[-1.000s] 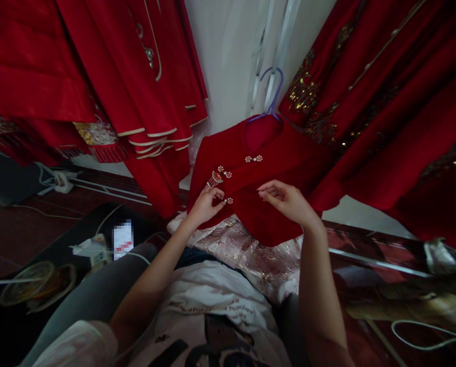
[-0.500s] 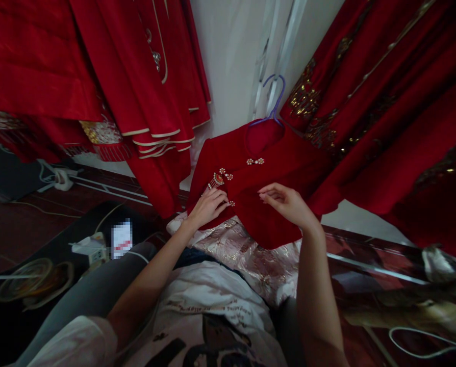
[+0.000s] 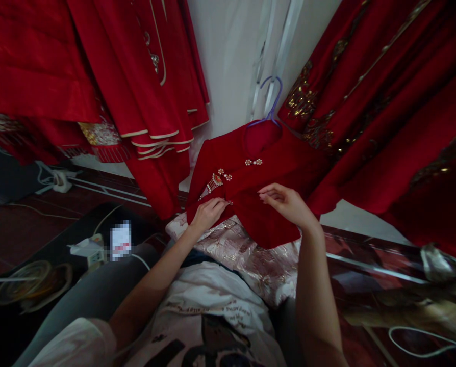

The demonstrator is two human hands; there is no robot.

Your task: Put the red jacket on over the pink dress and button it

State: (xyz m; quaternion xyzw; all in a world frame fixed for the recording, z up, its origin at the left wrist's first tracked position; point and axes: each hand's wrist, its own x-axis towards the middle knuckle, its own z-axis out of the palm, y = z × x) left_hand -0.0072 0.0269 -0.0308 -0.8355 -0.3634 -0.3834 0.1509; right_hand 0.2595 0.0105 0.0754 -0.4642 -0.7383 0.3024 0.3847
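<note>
A short red jacket point(image 3: 285, 176) lies over my lap on a purple hanger point(image 3: 274, 97). Beaded flower fastenings point(image 3: 253, 162) run down its front, and a fan-shaped tassel ornament point(image 3: 214, 181) sits on its left side. With fingers pinched, my left hand point(image 3: 208, 213) grips the jacket's lower front beside a small beaded flower point(image 3: 230, 203). Just above the jacket's other front panel is my right hand point(image 3: 285, 201), thumb and fingertips pressed together; anything between them is too small to see. Pale pink brocade cloth point(image 3: 247, 255) lies beneath the jacket.
Red garments point(image 3: 136, 76) hang at the left, and more with gold sequins point(image 3: 365, 102) hang at the right. A power strip point(image 3: 94, 250) and a round plastic container point(image 3: 25, 283) stand on a dark surface at the left. A white cord loop point(image 3: 423, 341) lies at lower right.
My left hand has drawn down slightly and its fingers have closed in more, so the tassel ornament shows more fully. The right hand keeps its pinch in nearly the same place.
</note>
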